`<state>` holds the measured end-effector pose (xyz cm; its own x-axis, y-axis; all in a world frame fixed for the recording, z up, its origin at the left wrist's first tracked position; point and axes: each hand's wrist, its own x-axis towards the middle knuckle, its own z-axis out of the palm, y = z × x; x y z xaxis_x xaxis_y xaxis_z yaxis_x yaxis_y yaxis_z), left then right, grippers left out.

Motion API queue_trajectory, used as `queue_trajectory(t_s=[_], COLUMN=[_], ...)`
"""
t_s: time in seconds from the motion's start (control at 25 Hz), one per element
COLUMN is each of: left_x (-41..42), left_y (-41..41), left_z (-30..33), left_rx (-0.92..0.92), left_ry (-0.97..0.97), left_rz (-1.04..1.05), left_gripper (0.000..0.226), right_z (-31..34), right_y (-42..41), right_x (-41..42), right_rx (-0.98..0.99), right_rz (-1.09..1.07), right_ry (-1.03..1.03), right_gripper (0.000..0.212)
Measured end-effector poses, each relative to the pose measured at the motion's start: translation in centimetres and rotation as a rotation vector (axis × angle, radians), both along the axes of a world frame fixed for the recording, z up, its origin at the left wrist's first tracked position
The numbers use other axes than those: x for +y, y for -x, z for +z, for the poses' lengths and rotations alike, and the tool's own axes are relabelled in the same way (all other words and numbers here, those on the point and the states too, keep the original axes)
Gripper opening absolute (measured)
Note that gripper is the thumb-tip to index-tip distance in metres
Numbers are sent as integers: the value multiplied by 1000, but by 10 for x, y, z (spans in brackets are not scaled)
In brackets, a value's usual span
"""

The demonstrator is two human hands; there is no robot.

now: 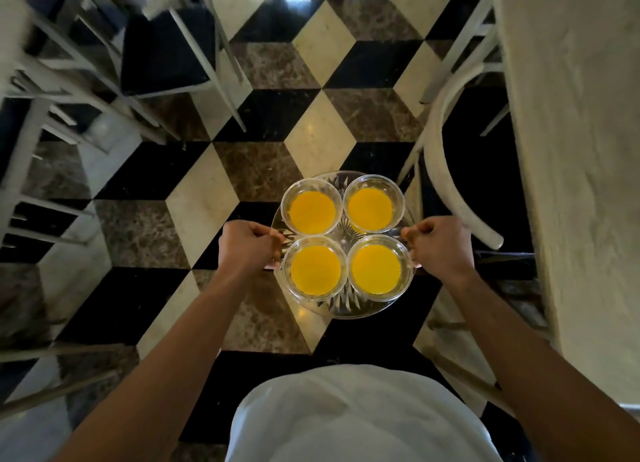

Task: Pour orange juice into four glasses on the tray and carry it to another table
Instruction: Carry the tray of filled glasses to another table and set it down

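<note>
Glass is what you are carrying — a clear cut-glass tray [341,311] held out in front of you over the chequered floor [194,205], not resting on anything. On the left, past the pale chairs [104,80], your left hand [247,241] has its grip closed around the tray's left edge. Between your hands stand the four glasses [316,271], packed two by two and touching or nearly so, each already holding orange juice [375,269] to about the same level, so the pouring looks done. Your right hand [441,245] is closed in the same way on the tray's right edge. Further right, a bentwood chair [446,170] stands against a table [571,150] with a pale top. What is left, as far as I can judge, is the carry — reaching the other table and setting the tray down level. Whether this table is the one meant, you cannot tell from here.
</note>
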<state>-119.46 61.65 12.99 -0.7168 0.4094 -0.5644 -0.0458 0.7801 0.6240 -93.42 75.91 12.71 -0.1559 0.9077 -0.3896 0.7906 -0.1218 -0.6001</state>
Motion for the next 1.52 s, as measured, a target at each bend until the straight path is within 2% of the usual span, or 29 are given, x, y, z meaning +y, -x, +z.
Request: queue_trajectory(t_s=[0.2,0.4,0.96,1.28,1.52], left_x=[61,113,269,351,409], left_y=[22,46,159,225,259], left_z=[14,19,-1,-4,-3], left_rx=[-2,-36,-71,-75,-85], left_ry=[-27,-68,-23,-29,-13], left_rz=[14,20,-19,-117,-126], left_gripper=[21,24,16,21,18], right_z=[7,13,8,4,1], right_y=[30,55,155,214,247], right_x=[57,112,244,313,369], right_rx=[-3,4,-35,-55,-14], right_rz=[-14,-50,-120,-177,-180], right_ry=[-37,19,13,19,27], right_gripper=[18,18,20,19,17])
